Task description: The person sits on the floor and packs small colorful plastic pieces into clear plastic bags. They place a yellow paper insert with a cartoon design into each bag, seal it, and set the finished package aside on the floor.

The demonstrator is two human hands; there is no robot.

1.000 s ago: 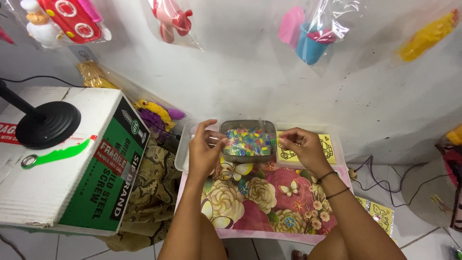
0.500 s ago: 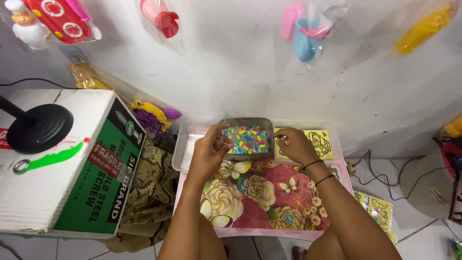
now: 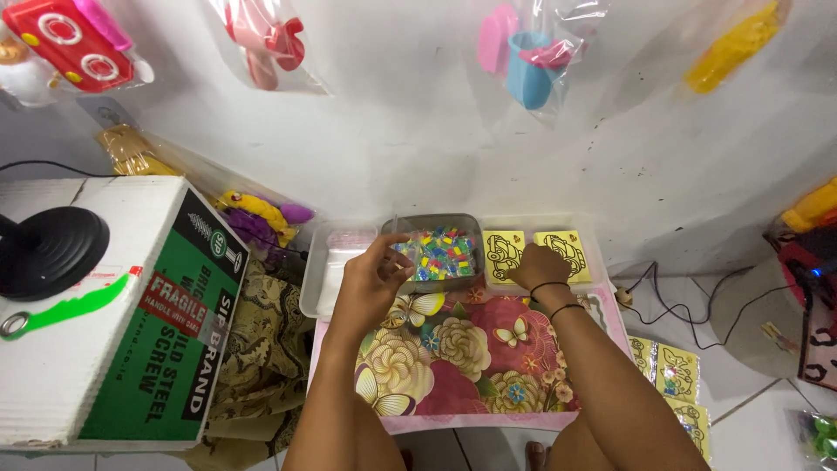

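Head view, left hand [image 3: 377, 277] grip pinching bead tray [image 3: 438, 253]

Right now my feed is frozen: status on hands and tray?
Left hand pinching at bead tray edge. Right hand flat on yellow picture cards. Nothing in the way.

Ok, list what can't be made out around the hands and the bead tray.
Head view only:
- Left hand: whatever its fingertips pinch is too small to tell.
- Right hand: covers part of the yellow picture cards.
- Tray of coloured pieces: single pieces too small to identify.
- Person's legs: cut off by the bottom edge.
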